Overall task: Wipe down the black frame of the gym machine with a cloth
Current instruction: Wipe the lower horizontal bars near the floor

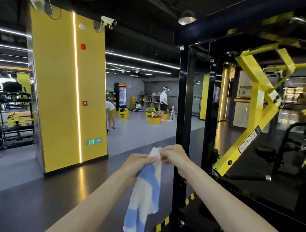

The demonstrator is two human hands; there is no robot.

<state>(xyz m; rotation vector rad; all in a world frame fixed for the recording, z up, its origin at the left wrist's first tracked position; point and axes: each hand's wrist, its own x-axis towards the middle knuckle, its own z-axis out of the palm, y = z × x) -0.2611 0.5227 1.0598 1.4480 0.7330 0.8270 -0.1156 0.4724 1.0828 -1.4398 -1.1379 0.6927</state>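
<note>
A fluffy blue-and-white cloth (145,196) hangs in front of me, pinched at its top edge by both hands. My left hand (136,164) grips the upper left corner and my right hand (174,155) grips the top right. The cloth dangles just left of the black upright post (184,104) of the gym machine's frame, not touching it as far as I can tell. A second black upright (212,112) stands behind it to the right, under a black top beam (232,37). Yellow lever arms (257,100) are mounted inside the frame.
A yellow pillar (66,91) stands on the left, with black and yellow gym racks (10,118) beyond it. Three people (163,103) and yellow bins (123,113) are far across the grey floor. A yellow-black hazard strip (163,222) edges the machine's base.
</note>
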